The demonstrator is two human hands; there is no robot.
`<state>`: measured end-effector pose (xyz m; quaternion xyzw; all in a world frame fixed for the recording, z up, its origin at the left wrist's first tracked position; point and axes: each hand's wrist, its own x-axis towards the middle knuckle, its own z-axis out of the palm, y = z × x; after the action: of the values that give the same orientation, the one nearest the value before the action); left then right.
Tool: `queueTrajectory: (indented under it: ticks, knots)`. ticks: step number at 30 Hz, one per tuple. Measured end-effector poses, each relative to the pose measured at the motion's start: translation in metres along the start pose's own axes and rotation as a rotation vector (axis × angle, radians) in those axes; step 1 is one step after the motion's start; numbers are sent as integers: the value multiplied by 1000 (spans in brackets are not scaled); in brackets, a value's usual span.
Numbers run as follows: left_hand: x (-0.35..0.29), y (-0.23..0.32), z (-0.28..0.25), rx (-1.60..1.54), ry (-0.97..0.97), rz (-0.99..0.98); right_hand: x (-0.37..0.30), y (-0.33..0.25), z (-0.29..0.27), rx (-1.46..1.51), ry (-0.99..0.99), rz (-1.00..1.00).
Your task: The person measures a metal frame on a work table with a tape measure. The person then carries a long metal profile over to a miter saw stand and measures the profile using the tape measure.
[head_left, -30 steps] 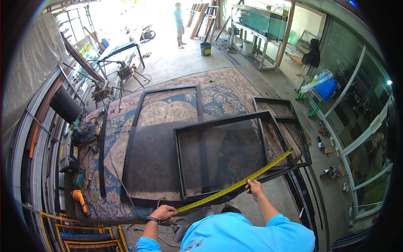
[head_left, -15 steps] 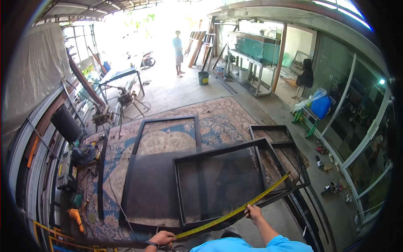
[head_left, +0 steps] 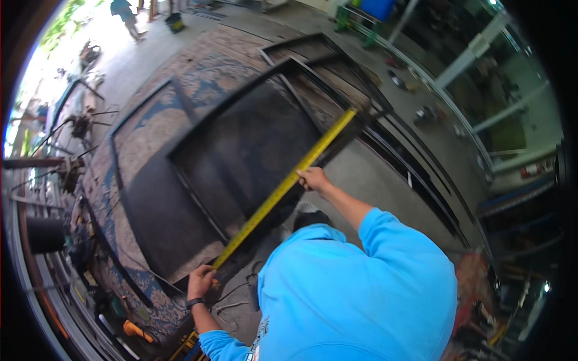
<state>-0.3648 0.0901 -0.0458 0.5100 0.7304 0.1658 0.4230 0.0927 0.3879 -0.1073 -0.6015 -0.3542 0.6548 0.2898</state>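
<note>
A yellow tape measure [head_left: 278, 194] is stretched slantwise along the near side of a black rectangular metal frame [head_left: 230, 108]. My left hand [head_left: 200, 281], with a dark band at the wrist, is closed on the tape's lower left end, just off the frame's near left corner; the tape's case cannot be made out. My right hand [head_left: 313, 179] pinches the blade around its middle. Beyond it, the far end of the blade lies at the frame's right corner. Under and left of this frame is a larger frame with a dark panel [head_left: 161, 219].
A patterned carpet [head_left: 135, 114] lies under the frames. A smaller black frame [head_left: 293, 42] is at the far right, long black bars [head_left: 430, 189] on the concrete. An orange tool [head_left: 137, 330] lies at lower left. A person [head_left: 125, 17] stands far off; glass doors [head_left: 457, 72] line the right.
The view has swung right and tilted down, so the scene appears turned and more of my blue shirt shows. Both hands still hold the tape along the frame.
</note>
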Motion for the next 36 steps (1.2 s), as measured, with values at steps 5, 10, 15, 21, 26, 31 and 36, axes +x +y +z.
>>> queueTrajectory:
  ticks: [5, 10, 15, 21, 26, 31, 36]
  knots:
    - [-9, -12, -31, 36, 11, -168, -17, -12, 10, -74, 60, -10]
    - [-14, -31, -45, 49, 31, -185, -28, -5, 21, -13, -37, 59]
    - [-11, -32, -38, 82, 44, -139, -25, 11, 13, -4, -14, 74]
    - [7, -20, -30, 225, 12, 134, -11, 16, -4, -55, -8, 33]
    - [12, -24, -22, 283, 134, 58, -7, 11, -5, -37, 34, 81]
    - [15, -25, -9, 247, 133, -173, -3, 5, -1, -51, 97, 116]
    - [17, -20, -4, 273, 213, -199, -3, 3, 2, -45, 152, 136]
